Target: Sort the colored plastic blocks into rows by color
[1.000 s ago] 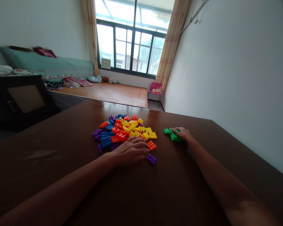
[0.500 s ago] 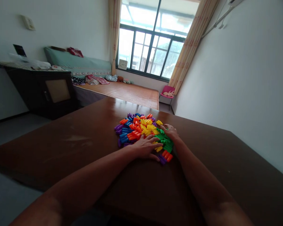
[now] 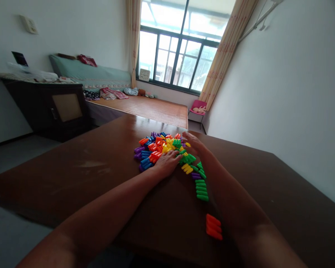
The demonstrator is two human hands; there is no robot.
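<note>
1. Left hand lies open over the colourful pile on the table.
2. Right hand, spread beside it, grips nothing I can see.
3. I'd sweep gently with 2 low palms.

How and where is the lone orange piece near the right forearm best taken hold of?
Probably by its far and near edges, coming down from the left: the orange piece lies flat, apart from the pile, and the right forearm passes on its right.

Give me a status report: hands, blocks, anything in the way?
Left hand open, at near edge of block pile. Right hand open, at its right side. Green blocks strewn nearer. Stray orange block apart, clear of both hands.
</note>
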